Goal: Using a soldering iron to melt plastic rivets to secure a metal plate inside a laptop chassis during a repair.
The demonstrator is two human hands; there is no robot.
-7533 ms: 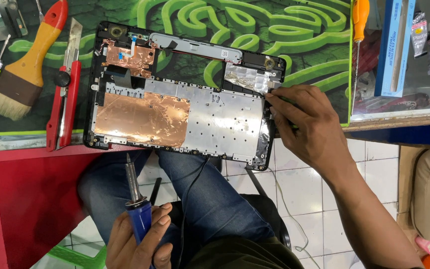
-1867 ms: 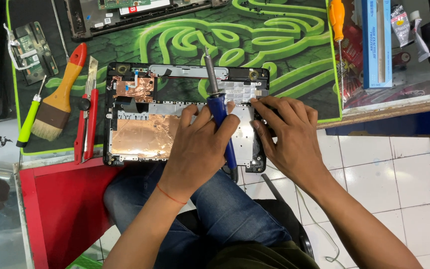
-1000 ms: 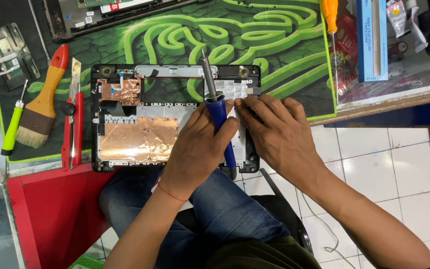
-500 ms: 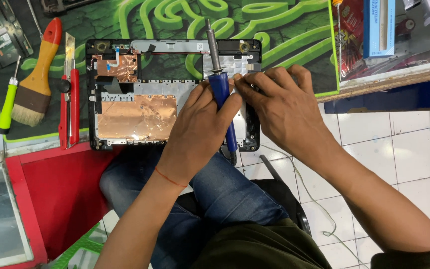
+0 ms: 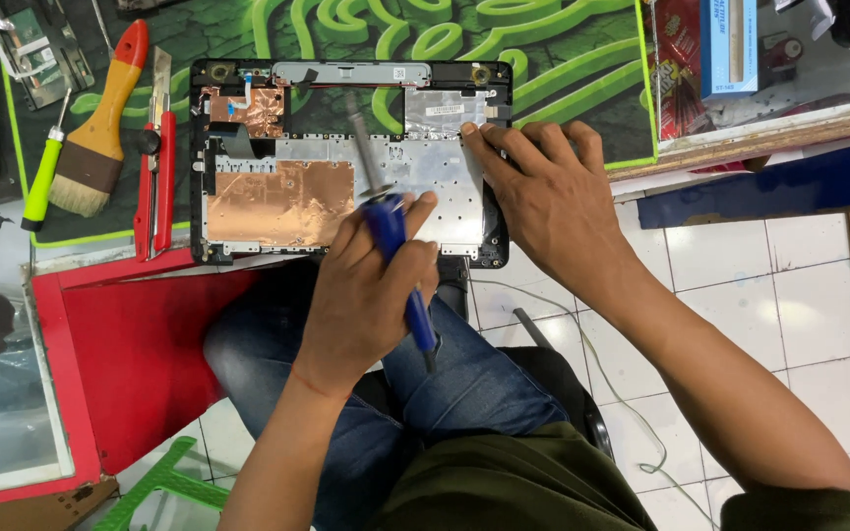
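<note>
- My left hand [image 5: 371, 285] grips the blue soldering iron [image 5: 393, 251], its tip over the opened laptop base [image 5: 346, 162].
- My right hand [image 5: 543, 192] lies spread flat on the base's right edge.

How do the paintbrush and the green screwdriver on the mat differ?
The paintbrush is broad, with an orange and red handle and pale bristles; the green screwdriver is slim, with a lime green handle and a thin metal shaft. The brush's working end points toward the person; the screwdriver's tip points away. Both lie untouched left of the opened laptop case, well away from the left hand holding the soldering iron.
</note>
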